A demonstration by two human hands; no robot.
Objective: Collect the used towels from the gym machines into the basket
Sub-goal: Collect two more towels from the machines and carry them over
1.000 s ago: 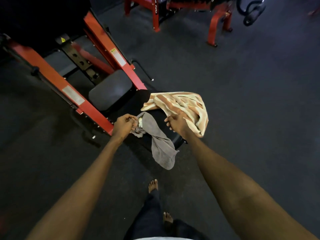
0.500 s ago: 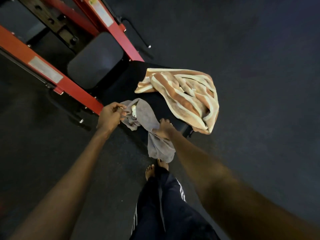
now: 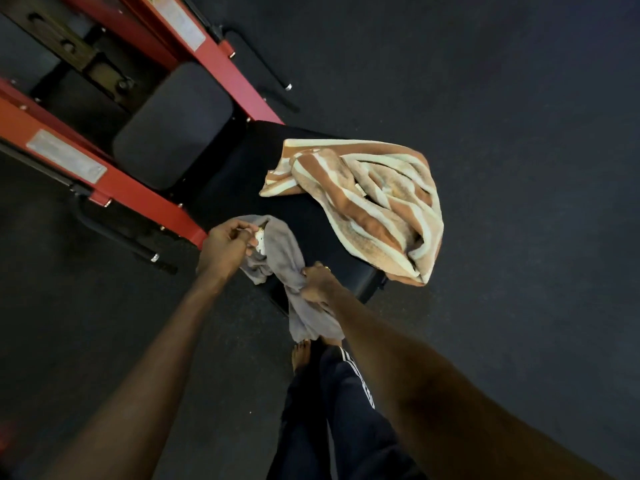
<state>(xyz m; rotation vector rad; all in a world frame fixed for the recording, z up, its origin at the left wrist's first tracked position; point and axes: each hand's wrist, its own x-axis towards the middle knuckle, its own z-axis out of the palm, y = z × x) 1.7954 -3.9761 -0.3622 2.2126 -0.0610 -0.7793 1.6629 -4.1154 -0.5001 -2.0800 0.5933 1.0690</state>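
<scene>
Both hands gripped the grey towel (image 3: 282, 261) at the near end of the black bench pad (image 3: 239, 181): left hand (image 3: 227, 247) closed on its upper end, right hand (image 3: 317, 282) bunching its middle. The striped towel (image 3: 367, 206) lay draped over the pad's right edge.

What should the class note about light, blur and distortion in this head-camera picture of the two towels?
Head view: dim, with floor and pad nearly black; the striped towel is the brightest, sharpest thing; the grey towel, gripped by the left hand and right hand, reads clearly; the forearms at the bottom edge look soft and stretched by the wide lens; no glare shows.
</scene>
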